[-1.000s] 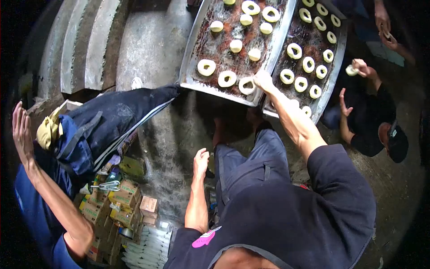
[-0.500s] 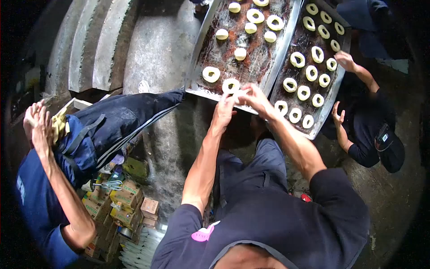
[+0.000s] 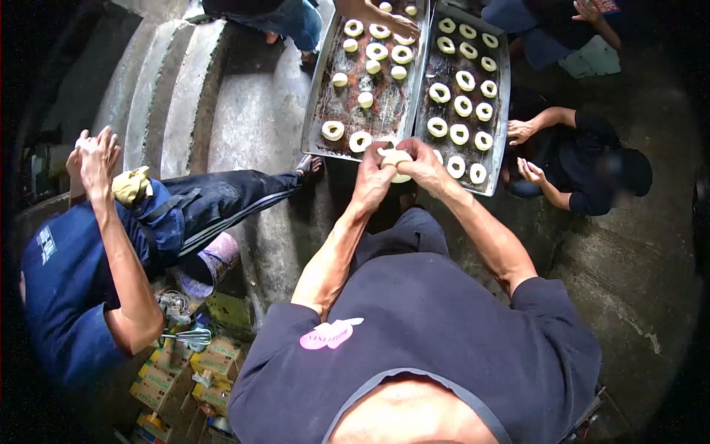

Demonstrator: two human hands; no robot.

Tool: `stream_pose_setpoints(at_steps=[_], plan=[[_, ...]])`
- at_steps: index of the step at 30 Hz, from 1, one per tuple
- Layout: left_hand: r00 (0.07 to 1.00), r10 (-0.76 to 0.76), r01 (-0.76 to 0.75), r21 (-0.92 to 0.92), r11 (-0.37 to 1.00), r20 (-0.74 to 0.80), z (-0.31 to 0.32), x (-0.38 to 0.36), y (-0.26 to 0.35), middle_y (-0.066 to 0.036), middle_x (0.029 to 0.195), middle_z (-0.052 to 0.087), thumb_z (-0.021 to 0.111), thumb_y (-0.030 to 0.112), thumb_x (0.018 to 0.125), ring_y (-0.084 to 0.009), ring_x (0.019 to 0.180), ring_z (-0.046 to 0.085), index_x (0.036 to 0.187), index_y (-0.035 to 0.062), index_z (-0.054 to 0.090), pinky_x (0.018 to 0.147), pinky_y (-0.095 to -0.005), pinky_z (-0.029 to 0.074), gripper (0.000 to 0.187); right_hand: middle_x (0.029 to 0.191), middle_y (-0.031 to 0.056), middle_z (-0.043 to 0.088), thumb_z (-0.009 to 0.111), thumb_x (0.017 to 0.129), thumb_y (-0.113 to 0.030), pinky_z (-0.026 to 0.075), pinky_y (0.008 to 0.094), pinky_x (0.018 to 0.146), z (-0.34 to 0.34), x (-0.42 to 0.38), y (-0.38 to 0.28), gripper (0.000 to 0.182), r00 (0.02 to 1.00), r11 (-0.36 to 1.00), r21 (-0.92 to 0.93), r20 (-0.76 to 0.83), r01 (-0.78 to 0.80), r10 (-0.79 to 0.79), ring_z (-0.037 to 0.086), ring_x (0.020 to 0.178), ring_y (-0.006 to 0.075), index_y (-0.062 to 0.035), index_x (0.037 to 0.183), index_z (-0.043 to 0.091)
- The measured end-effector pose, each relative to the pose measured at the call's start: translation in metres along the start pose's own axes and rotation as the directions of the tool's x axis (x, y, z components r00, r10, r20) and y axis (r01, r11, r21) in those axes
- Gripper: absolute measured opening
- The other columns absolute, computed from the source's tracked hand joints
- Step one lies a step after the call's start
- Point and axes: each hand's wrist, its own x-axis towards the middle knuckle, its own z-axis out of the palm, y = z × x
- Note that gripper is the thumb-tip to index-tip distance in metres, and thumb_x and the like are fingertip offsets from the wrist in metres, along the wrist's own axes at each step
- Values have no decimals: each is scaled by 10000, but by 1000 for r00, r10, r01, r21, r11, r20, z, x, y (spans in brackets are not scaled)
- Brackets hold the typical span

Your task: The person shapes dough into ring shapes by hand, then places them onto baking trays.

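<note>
Both my hands meet over the near edge of the left baking tray (image 3: 339,152), pinching one piece of pale dough (image 3: 397,157) between them. From the left side, the fingers of my left hand (image 3: 373,180) are closed on it. My right hand (image 3: 429,170) grips it from the other side, thumb and fingertips bent inward. The fingers partly cover the dough, so its full shape is hidden. Just beyond my left hand lies a dough ring (image 3: 353,142). Farther up the tray are several more rings and several dough balls (image 3: 365,99).
A second tray (image 3: 505,111) with rows of dough rings adjoins on the right; a person in a black cap (image 3: 632,172) sits beside it. Another person's hand (image 3: 396,24) reaches over the left tray's far end. At left, a person in blue (image 3: 81,296) works near a whisk (image 3: 191,337) and boxes (image 3: 164,381).
The view has shifted, and the trays sit farther left and up in it. My hands have closed together on the dough. Another person's arm now shows over the left tray's far end.
</note>
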Motion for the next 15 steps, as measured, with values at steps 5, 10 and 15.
stream_pose_setpoints(at_steps=[5,10,15], plan=[[994,67,-57,-120,991,87,13,-15,26,-101,1077,563,478,-36,766,-153,916,580,1316,-3,311,862,-276,441,575,823,165,609,580,729,-170,485,339,715,3,-11,-32,329,932,884,-423,-198,199,-305,620,794,252,-10,1009,514],[999,-13,39,-668,743,43,11,-19,52,-50,850,574,568,80,814,-137,726,582,1203,-1,411,662,-251,488,427,872,166,640,555,739,-84,494,336,752,-14,-17,4,316,995,911,-409,-62,51,-84,631,856,233,19,1034,510],[940,-209,239,-84,967,269,15,-14,19,-2,755,587,533,122,870,-89,617,526,870,66,598,607,-205,406,85,715,55,561,547,735,-13,437,248,591,-36,-6,-14,169,996,798,598,9,-73,85,529,621,132,-4,902,523]])
